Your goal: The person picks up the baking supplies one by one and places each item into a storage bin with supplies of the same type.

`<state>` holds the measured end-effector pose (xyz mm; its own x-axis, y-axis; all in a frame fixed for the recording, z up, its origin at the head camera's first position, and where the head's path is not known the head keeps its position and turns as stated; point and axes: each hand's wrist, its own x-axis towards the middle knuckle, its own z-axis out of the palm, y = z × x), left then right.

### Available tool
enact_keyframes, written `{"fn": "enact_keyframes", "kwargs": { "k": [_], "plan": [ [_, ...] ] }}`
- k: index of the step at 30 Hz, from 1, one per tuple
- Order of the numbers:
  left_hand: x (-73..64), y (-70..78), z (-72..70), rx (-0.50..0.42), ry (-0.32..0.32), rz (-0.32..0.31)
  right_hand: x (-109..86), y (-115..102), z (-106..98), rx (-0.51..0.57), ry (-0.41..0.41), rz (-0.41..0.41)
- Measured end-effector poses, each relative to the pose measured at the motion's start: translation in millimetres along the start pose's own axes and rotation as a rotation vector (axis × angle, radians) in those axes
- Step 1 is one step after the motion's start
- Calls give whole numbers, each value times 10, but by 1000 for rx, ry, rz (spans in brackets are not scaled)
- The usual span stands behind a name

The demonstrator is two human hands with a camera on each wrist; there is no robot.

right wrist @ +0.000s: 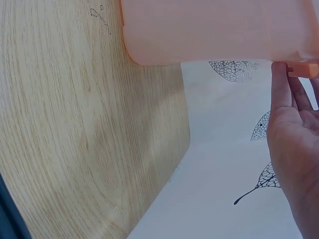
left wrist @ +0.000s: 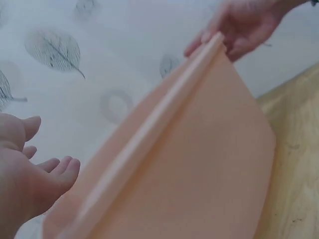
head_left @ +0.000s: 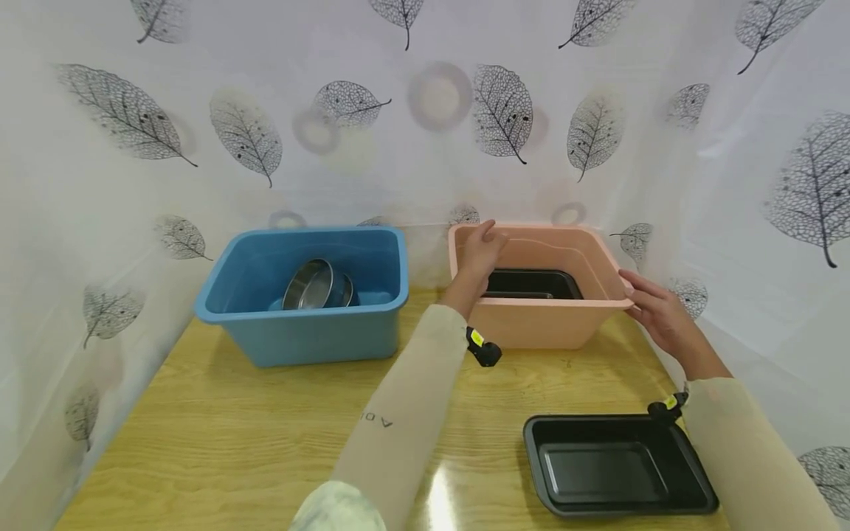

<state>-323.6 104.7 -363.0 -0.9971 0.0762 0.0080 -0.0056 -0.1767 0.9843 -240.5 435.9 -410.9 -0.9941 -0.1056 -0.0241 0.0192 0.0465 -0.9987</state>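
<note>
Smooth peach plastic bin (head_left: 531, 326), R hand (head_left: 666, 318) gripping flared rim (head_left: 551, 303), L hand (head_left: 479, 257) relaxed

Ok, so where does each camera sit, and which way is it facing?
Head: worn on the head, looking forward and down at the wooden table, blue tub and pink tub; both hands and sleeves show.
Left wrist: worn there, looking past the left hand along the pink tub's outside; the right hand shows at the far corner.
Right wrist: worn there, looking across the table to the pink tub's underside; the right hand shows at the right edge.
Both wrist views share the pink tub, table and leaf-patterned sheet.
</note>
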Motion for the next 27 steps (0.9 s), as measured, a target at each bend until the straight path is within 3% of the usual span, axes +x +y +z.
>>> {"fn": "enact_keyframes", "kwargs": {
  "k": [3, 6, 13, 20, 27],
  "plan": [
    [-67, 109, 7, -55, -49, 35, -14, 2, -12, 23, -15, -11],
    [-186, 205, -4, -54, -79, 51, -24, -2, -16, 17, -16, -5],
    [-614, 270, -59, -58, -173, 109, -28, 0, -28, 34, -30, -21],
    [-1118, 87, -101, -77, -145, 91, -18, -10, -31, -14, -7, 2],
    [-1589, -285, -176, -90, -149, 76, -14, -29, -18, -15, -17, 11]
  ]
}}
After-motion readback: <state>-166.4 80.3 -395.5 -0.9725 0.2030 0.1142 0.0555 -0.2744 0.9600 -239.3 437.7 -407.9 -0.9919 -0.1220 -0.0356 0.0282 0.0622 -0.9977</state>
